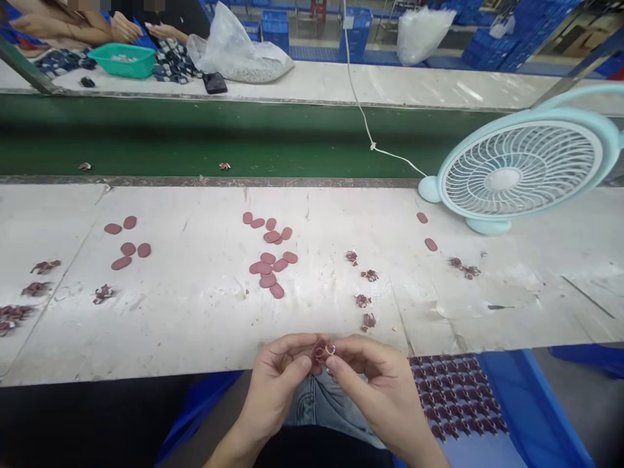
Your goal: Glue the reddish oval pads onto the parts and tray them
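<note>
At the table's front edge, my left hand (283,370) pinches a reddish-brown oval disc (318,348) between thumb and fingers. My right hand (370,377) meets it there, its thumb and forefinger closed on a small dark-red and white figure (330,351) against the disc. Fingers partly cover both pieces. Beyond my hands lie several loose oval discs (267,268) in two clusters. To the right of these, several small dark-red figures (369,322) form a rough column.
A light-blue fan (504,179) stands at the right, its white cord (363,117) running up. Below the table edge, a blue crate (536,403) holds rows of figures (455,393). A green channel (292,140) separates the far bench, where another person's hands (127,29) are near a teal basket (124,62).
</note>
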{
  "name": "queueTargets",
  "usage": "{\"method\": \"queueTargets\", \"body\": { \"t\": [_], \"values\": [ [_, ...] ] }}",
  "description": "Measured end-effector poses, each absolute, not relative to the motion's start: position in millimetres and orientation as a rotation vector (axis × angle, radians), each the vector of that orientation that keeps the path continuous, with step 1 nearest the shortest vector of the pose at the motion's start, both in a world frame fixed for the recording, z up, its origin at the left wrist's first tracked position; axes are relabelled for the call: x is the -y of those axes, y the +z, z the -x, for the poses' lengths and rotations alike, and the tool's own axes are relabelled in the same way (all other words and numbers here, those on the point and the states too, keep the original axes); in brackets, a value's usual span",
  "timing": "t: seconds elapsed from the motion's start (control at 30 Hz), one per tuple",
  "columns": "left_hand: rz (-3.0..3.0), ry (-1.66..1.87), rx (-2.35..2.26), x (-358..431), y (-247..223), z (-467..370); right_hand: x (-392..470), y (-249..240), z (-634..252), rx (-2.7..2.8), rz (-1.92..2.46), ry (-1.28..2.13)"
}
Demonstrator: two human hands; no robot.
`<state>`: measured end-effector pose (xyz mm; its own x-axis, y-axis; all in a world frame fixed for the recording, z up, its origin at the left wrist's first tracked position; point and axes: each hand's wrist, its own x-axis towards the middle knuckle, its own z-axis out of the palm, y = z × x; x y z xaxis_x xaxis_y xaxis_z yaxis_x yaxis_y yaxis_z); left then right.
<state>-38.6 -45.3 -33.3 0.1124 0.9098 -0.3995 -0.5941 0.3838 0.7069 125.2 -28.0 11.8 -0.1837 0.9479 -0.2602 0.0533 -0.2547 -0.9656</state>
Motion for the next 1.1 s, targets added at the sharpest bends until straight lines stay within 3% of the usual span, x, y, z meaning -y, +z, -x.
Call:
{"method": "queueTargets", "body": {
  "t": [0.5,1.1],
  "values": [
    [-0.446,1.107,-0.938,52,-28,25,31,15,-144,1.486,1.33,1.37],
    [-0.587,1.148,-0.971,59,-27,19,36,15,-144,1.034,1.327,1.65]
  ]
}}
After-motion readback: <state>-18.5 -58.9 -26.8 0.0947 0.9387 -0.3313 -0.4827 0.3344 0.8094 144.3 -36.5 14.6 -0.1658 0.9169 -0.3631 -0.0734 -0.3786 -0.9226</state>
